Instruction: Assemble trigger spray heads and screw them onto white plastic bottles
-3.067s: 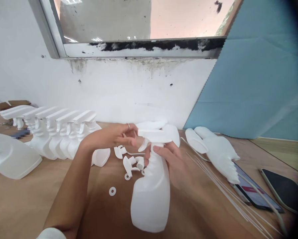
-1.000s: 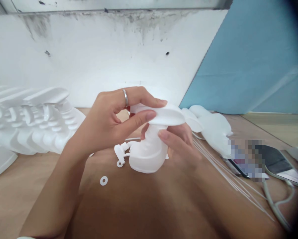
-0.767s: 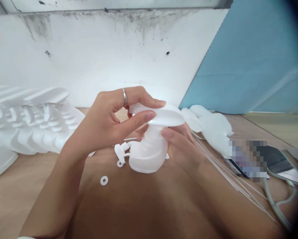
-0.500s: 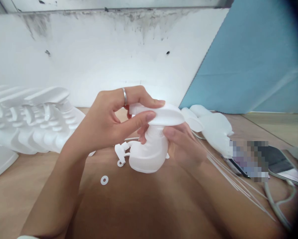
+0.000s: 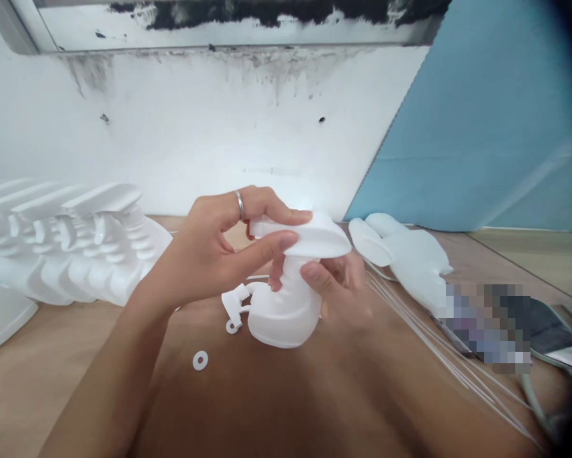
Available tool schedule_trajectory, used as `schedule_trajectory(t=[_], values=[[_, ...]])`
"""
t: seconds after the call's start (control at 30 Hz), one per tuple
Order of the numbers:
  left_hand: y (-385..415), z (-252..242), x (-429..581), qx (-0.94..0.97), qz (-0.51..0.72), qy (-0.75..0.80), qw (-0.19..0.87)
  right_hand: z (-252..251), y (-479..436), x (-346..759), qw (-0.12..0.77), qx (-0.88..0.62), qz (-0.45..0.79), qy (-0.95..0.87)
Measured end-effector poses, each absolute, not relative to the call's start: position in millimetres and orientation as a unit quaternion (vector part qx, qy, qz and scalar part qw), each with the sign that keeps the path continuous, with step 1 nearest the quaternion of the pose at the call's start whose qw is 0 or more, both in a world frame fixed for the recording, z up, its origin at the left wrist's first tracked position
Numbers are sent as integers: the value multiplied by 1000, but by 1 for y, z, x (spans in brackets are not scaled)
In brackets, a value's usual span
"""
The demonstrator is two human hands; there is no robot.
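A white spray bottle stands in the middle, with a trigger head [image 5: 319,235] on top and a translucent rounded body [image 5: 286,318] below. My left hand [image 5: 238,235], a ring on one finger, pinches the trigger head from the left between thumb and fingers. On the right, my right hand [image 5: 338,283] has its thumb and fingers around the bottle's neck, just under the head. Beside the body on its left lie small white plastic parts [image 5: 233,306]. A flat white washer [image 5: 200,360] rests on the brown table nearer to me.
Many white spray heads [image 5: 66,242] are stacked in rows at the left. White bottles [image 5: 410,261] lie at the right, near thin white tubes [image 5: 438,346] and a dark phone-like device [image 5: 548,327]. A white wall [image 5: 209,140] and blue sheet [image 5: 481,127] stand behind.
The view has tilted up a little, so everything sits lower in the picture. My right hand's thumb has shifted slightly left at the neck. Both hands keep hold of the bottle.
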State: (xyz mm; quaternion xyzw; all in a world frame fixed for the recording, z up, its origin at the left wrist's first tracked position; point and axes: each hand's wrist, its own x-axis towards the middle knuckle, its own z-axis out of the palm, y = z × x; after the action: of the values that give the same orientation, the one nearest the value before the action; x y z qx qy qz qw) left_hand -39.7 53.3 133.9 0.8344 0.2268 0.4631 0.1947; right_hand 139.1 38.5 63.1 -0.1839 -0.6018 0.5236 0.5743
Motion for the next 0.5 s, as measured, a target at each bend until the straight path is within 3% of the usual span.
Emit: schedule_trajectory(t=[0.13,0.3,0.4,0.5], values=[[49,122,-34,812,481,249,219,72,35,135,579,-236,508,-593],[27,73,-33,692,578,332,277,91,39,155,457,-308,497,-670],[11,45,-42,711,484,392,327,95,39,164,408,-308,493,-704],[-1,30,-49,777,367,394,327,93,34,162,443,-327,478,-685]])
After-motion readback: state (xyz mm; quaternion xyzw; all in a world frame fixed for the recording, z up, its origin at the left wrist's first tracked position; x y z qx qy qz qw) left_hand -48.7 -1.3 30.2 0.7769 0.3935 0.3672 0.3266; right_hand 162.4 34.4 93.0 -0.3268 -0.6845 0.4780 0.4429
